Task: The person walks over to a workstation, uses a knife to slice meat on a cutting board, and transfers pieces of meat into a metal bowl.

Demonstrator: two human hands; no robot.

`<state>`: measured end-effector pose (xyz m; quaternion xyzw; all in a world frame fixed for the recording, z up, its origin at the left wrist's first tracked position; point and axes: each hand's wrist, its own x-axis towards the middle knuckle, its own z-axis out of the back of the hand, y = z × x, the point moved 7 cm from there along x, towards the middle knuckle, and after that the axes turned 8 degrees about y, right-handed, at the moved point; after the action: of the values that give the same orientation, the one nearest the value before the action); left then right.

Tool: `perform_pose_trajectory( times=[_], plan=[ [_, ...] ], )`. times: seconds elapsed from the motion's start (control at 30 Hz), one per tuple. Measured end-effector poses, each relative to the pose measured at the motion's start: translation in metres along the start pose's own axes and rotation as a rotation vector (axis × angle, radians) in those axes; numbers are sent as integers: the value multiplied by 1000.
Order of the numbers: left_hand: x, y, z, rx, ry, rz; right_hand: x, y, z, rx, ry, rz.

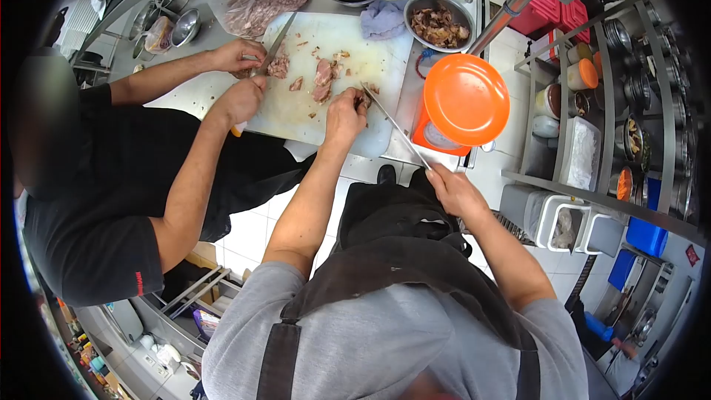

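The right grip [453, 191] is closed around the handle end of a long knife [398, 127], whose blade slants up and away over the near right corner of the white cutting board [374, 142]. The left grip [345, 116] is bent over the board, its fingers pinched on a small piece of meat [361, 102] that they largely cover, with the knife's tip just beside them. That piece probably weighs little and gives under pressure; its surface is likely moist or greasy, so it could slide on the smooth board or tear along the grain. The safest hold seems to be fingertips curled back on the side away from the edge, pressing down rather than squeezing. The knife looks long, stiff and fairly light, best held by the handle alone, and a greasy palm could make it slip. The larger pink meat chunk [324, 79], lying on the board beyond the left grip, seems heavier yet soft, better steadied with a flat, broad touch on its thick part. A co-worker's hand [241, 100] holds a second knife [278, 38] at the board's left side.
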<state>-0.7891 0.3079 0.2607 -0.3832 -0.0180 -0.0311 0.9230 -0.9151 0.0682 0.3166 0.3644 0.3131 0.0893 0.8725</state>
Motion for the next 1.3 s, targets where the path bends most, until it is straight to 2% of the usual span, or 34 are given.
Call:
perform_pose_trajectory(
  times=[0.07, 0.13, 0.23, 0.27, 0.33, 0.4, 0.57, 0.77, 0.9, 0.97, 1.1, 1.17, 1.2, 1.3],
  plan=[
    [-3, 2, 0, -3, -14, -2, -5, -4, 3, 11, 31, -52],
    [-2, 7, -3, -40, -3, 20, -5, -4, 2, 259, 139, -180],
    [-3, 10, -4, -65, 5, 37, -1, 12, 8, 221, 109, -215],
    [-3, 8, -3, -57, -4, 20, -2, 7, 5, 224, 109, -213],
    [-3, 10, -2, 0, -33, -33, -4, 13, 10, 72, -17, -22],
    [-3, 2, 0, 50, -60, -82, -9, 17, 15, 43, -3, -20],
    [-3, -1, 3, -16, 11, 13, -2, 22, 15, -8, 70, -29],
    [-2, 9, -3, -47, -3, 17, 55, 27, -2, -66, 40, -3],
    [2, 12, -3, -12, 18, 13, 40, 26, 0, -30, -9, 87],
    [2, 8, 1, 16, -2, -6, 14, 16, 1, 3, 72, -32],
    [3, 8, 12, 48, -19, 19, -4, 7, 8, -38, -26, 10],
    [7, 14, 15, 68, 35, 3, -1, 11, 5, 184, 144, -191],
    [4, 10, 13, 89, 108, 10, 3, 10, 1, 214, 130, -177],
    [-6, -3, 16, 100, 134, 26, 5, 13, -4, 265, 70, -96]
  ],
)
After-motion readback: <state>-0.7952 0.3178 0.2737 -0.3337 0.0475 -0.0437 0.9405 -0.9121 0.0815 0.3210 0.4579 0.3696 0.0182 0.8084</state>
